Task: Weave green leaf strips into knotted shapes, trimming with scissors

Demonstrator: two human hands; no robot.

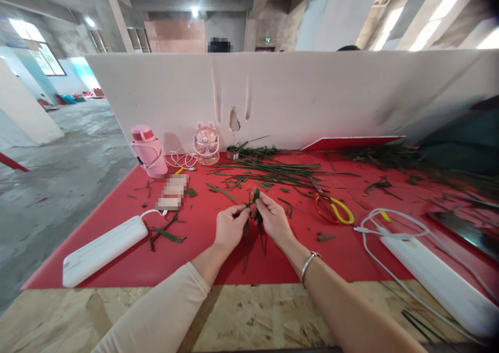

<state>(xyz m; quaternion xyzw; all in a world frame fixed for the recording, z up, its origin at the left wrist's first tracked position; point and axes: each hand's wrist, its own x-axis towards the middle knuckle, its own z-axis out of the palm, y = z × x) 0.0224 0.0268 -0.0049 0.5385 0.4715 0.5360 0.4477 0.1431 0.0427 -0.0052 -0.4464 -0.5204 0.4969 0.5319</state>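
Observation:
Over the red tabletop (156, 270), my left hand (231, 225) pinches green leaf strips (245, 238) between thumb and fingers. Close beside it, my right hand (273, 219) is closed on the same small bundle, where folded green leaf shows at the fingertips. Narrow leaf ends hang below both hands. How the strips are folded or joined is too small to tell. Beyond my hands lies a pile of long green leaves (273, 168). Scissors (339, 211) with yellow and red handles rest to the right of my right hand.
Two white power banks (105, 250) (440, 283) with cables lie at the left and right. A pink bottle (150, 153), a clear pink cup (207, 147) and a small tin (233, 154) stand by the white partition (304, 93). A dark phone (463, 231) lies far right.

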